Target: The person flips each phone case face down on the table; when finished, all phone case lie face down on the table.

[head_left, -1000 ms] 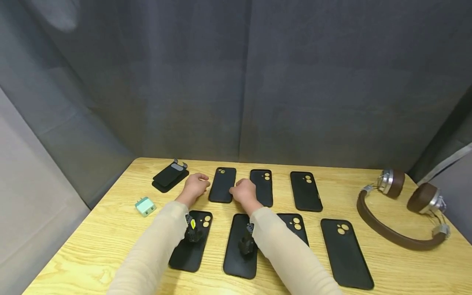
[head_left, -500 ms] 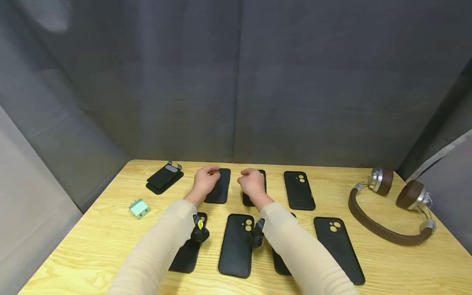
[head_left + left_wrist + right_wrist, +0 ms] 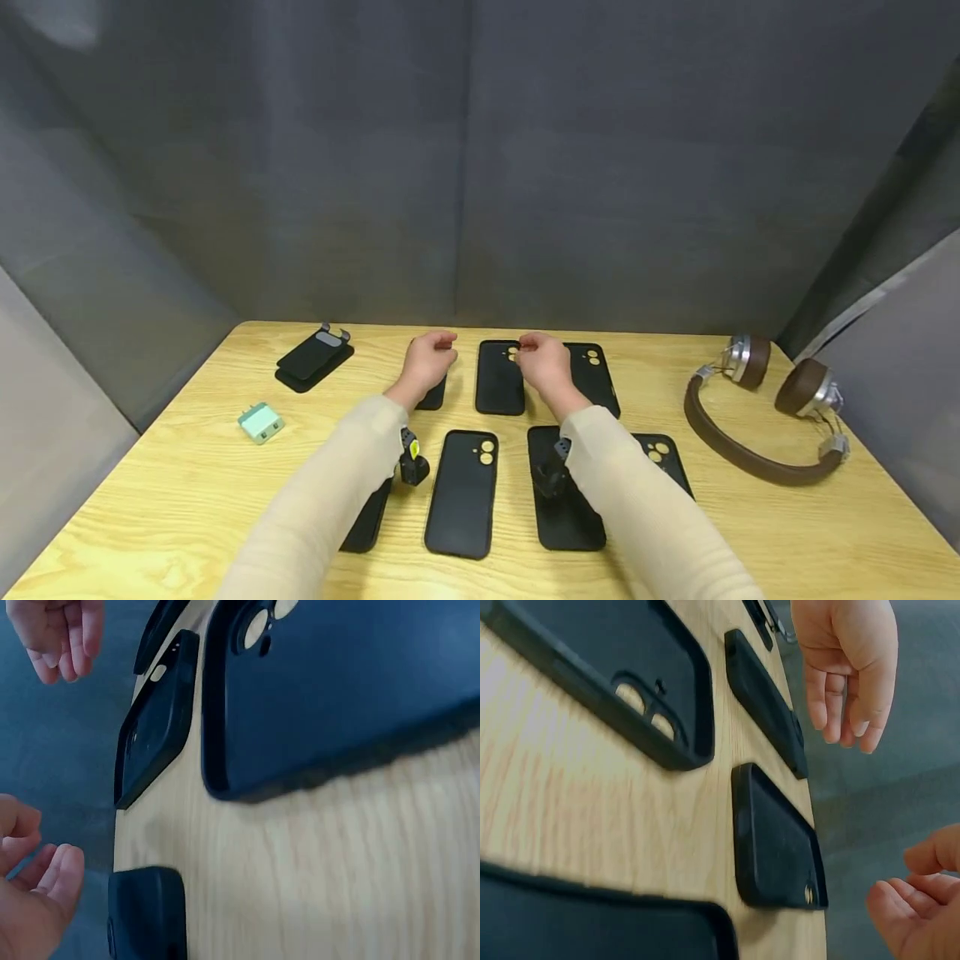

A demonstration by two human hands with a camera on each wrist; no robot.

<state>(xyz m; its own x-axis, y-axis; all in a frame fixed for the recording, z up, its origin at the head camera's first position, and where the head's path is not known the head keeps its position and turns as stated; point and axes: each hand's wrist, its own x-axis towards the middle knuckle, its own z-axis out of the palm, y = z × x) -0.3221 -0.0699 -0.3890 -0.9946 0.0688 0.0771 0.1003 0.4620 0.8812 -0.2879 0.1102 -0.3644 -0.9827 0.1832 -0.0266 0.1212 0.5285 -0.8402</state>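
My left hand [image 3: 429, 362] hovers in front of a black phone case [image 3: 432, 396] in the back row, covering most of it. In the right wrist view that phone case [image 3: 761, 701] lies outer back up. A second phone case [image 3: 498, 387], hollow side up with camera holes at its top right, lies between the hands. My right hand [image 3: 543, 365] is above the gap between it and a third back-row case [image 3: 596, 379]. In the left wrist view the left hand [image 3: 34, 900] has loosely bent fingers; in the right wrist view the right hand [image 3: 922, 907] looks alike. Both palms hold nothing.
Nearer me, several more cases lie in a row, including one phone case [image 3: 462, 493] in full view; sleeves cover parts of others. A phone stand [image 3: 311, 358] and a mint-green charger [image 3: 261, 422] are at left, brown headphones [image 3: 761, 467] at right. A grey curtain [image 3: 465, 167] hangs behind.
Both hands have left the sides of the leftmost back-row case and risen; the right hand has moved right. The head view has turned right, so the table things appear further left.
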